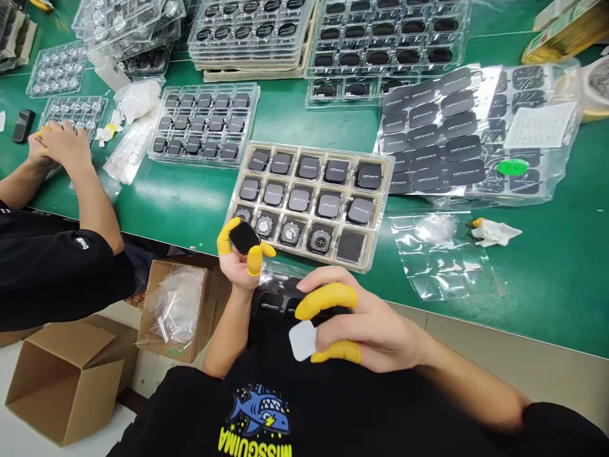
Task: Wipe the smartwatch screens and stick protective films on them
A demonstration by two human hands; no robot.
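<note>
- My left hand [236, 265], half closed, grips the glossy black rounded-square watch body [244, 237] by its edges near the clear plastic tray [380, 219], presumably sparing its face
- My right hand [375, 327], loosely curled, pinches a flat white rounded-square piece [302, 341]; its material unclear
- Watch body's underside hidden from me

The counter [181, 197] is green; beyond the left fingers [254, 260], a beige tray [379, 219] of dark pieces [299, 200]; farther, leftward, a clear tray [250, 120]; past the right fingers [328, 300], a clear bag [423, 270] and dark printed sheets [423, 136].
</note>
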